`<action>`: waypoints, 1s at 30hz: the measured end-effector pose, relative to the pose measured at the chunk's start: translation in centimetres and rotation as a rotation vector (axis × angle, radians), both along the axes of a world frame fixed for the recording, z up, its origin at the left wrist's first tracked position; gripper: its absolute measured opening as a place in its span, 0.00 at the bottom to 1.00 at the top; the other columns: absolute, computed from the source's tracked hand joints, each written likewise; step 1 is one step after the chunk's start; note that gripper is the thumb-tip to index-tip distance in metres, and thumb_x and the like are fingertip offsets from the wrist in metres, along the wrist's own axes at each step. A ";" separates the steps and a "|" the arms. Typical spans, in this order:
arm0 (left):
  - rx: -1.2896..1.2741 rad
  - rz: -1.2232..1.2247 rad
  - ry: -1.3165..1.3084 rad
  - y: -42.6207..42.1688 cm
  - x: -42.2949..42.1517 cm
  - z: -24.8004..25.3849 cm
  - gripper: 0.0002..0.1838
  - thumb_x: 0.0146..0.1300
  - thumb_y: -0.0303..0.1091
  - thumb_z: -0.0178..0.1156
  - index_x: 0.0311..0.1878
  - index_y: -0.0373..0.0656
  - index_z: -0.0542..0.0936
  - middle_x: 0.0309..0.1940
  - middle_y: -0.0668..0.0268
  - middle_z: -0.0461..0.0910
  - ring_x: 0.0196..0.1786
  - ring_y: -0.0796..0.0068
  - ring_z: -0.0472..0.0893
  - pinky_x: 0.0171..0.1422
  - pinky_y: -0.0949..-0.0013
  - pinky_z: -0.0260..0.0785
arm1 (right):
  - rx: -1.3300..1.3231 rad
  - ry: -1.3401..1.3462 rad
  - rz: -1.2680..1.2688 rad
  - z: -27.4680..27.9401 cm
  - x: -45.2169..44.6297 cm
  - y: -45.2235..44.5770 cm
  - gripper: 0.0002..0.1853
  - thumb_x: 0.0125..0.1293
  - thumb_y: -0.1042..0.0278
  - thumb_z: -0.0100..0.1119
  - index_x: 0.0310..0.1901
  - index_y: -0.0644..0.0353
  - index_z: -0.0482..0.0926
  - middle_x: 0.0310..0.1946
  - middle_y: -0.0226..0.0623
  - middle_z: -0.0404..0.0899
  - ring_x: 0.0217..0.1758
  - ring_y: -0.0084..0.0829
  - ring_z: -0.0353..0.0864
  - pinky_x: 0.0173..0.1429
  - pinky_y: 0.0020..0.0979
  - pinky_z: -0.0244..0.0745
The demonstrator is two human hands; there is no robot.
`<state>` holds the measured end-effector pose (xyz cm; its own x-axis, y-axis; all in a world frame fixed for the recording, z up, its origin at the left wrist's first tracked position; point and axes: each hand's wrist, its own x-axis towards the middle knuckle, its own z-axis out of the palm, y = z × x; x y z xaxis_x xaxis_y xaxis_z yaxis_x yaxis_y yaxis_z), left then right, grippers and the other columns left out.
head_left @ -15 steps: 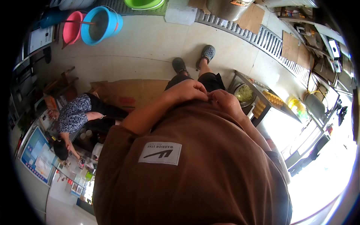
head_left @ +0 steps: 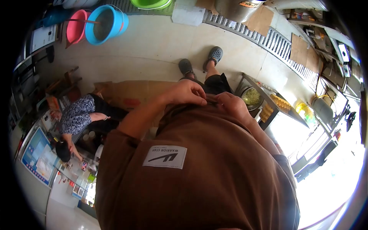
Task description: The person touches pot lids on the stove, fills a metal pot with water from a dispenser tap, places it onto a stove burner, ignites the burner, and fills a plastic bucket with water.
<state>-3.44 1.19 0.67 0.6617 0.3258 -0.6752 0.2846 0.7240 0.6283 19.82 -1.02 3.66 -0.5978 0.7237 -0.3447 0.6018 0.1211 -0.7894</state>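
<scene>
Brown top is on the torso, front edge at the waist, just over the black shorts. Both my hands are at that edge, close together, not touching each other.

Left hand: fingers curled in, tips nearly together, pinching a bit of cloth. Right hand: fingers bent down onto the same edge, knuckles up. Its tips are hidden in the fold and dim there, so I can't tell how far closed they are or whether cloth is caught between them.

Handling, my read: light, limp, drapes and bunches easily, not fragile, not slippery. Folds could hide the edge. Best hold is a thumb-and-finger pinch on the doubled cloth at the waist edge, one per side. I'd keep off the stitched white label; it looks stiffer, gives poor purchase.

Around: bowl of shredded greens beyond the right hand, other person off to the left, well apart.
</scene>
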 end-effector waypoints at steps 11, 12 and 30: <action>0.250 -0.027 -0.059 -0.4 -2.3 0.1 0.08 0.46 0.28 0.62 0.32 0.38 0.79 0.31 0.66 0.76 0.36 0.79 0.75 0.40 0.74 0.68 | -0.057 0.006 -0.045 -0.4 -0.2 -0.1 0.09 0.51 0.72 0.56 0.36 0.58 0.72 0.32 0.40 0.75 0.34 0.45 0.76 0.35 0.39 0.73; 0.249 -0.027 -0.058 -0.3 -2.4 0.2 0.08 0.46 0.28 0.62 0.32 0.38 0.79 0.31 0.66 0.76 0.36 0.79 0.75 0.40 0.74 0.68 | -0.058 0.006 -0.045 -0.4 -0.1 0.0 0.09 0.51 0.72 0.56 0.36 0.58 0.72 0.32 0.40 0.75 0.34 0.45 0.76 0.35 0.39 0.73; 0.829 0.221 0.207 -3.0 -1.6 0.0 0.06 0.53 0.25 0.57 0.35 0.41 0.78 0.25 0.60 0.73 0.29 0.62 0.74 0.34 0.67 0.66 | -0.183 0.189 0.054 -0.1 -0.7 1.3 0.08 0.51 0.77 0.52 0.35 0.60 0.72 0.33 0.41 0.74 0.35 0.43 0.76 0.36 0.35 0.71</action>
